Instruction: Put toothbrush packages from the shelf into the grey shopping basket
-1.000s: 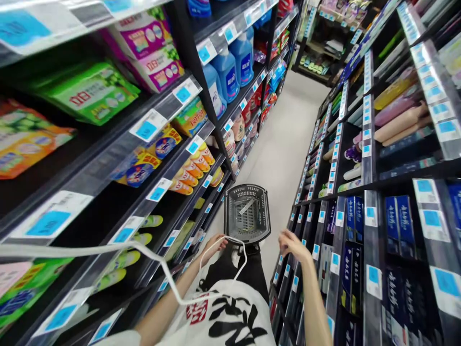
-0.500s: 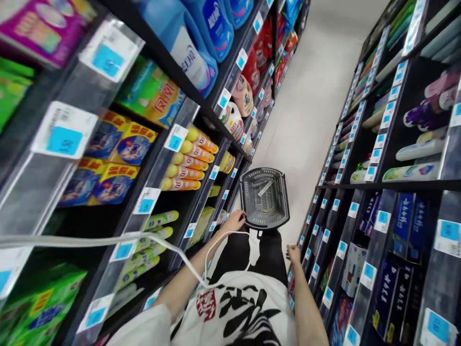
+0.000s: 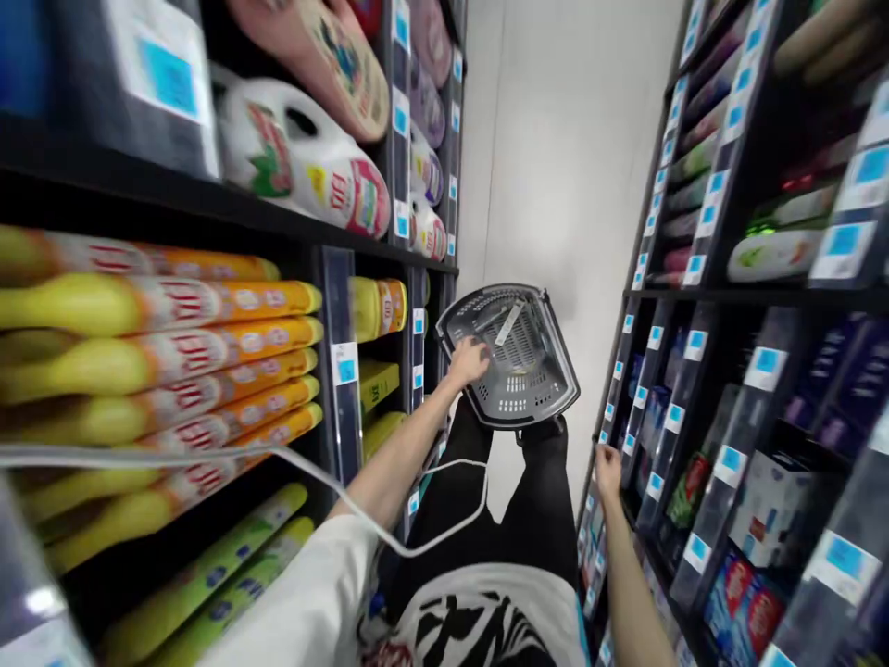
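Note:
A dark grey shopping basket stands on the aisle floor in front of my feet, tilted a little, with a pale strip lying in it. My left hand reaches down and grips the basket's left rim. My right hand hangs lower right, next to the front edge of the right-hand shelving, fingers loosely curled with nothing in them that I can see. A white cable runs from the left edge across my left arm.
Tall black shelves line both sides of a narrow aisle. On the left lie yellow and orange bottles and white detergent jugs. On the right are boxes and tubes with blue price tags. Pale floor stretches ahead.
The view has dropped lower and closer to the shelves. My left hand moved forward from beside the basket onto its rim, and the basket tilted. My right hand stayed by the right shelf.

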